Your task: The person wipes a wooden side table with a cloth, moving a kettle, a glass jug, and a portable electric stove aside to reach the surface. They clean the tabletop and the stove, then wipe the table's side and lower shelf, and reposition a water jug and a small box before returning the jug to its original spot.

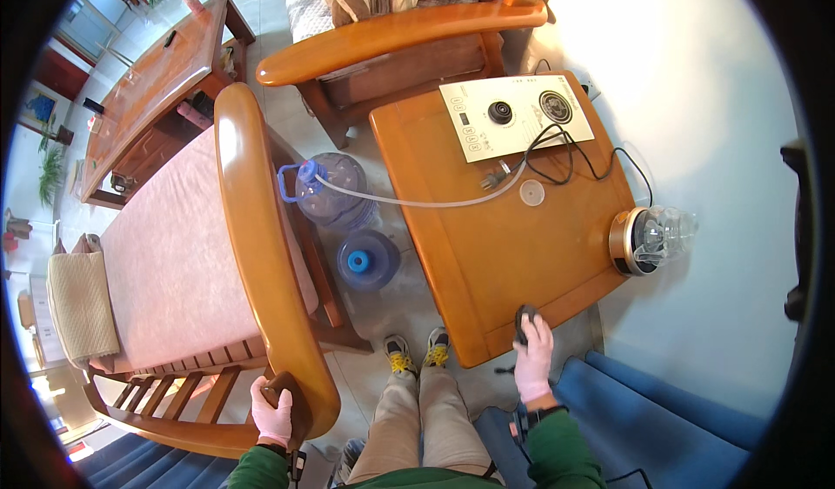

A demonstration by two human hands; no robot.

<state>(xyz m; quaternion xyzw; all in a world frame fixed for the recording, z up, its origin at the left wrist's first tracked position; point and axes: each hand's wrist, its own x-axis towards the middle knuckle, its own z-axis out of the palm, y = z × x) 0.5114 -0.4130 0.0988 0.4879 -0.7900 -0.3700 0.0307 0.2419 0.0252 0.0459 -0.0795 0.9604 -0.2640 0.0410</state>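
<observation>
My left hand (pixel 271 414), in a pale pink glove, grips the wooden corner post (pixel 288 394) of a sofa, its thumb and fingers spread around it. My right hand (pixel 535 362), gloved the same way, holds a small dark object (pixel 524 319) over the near edge of a square wooden side table (pixel 515 254). The fingers cover part of that object, so its kind is unclear. A short black cord end (pixel 504 370) shows below the table edge beside my right wrist. A glass kettle (pixel 662 234) on a gold and black base (pixel 627 241) stands at the table's right corner.
A cream tea stove panel (pixel 483 140) lies on the table with black cable (pixel 571 163) and a round lid (pixel 531 193). A clear hose (pixel 417 203) runs from a handled water bottle (pixel 336 185) to the table. Another water bottle (pixel 378 270) stands nearby. Blue curtain (pixel 652 417) hangs behind.
</observation>
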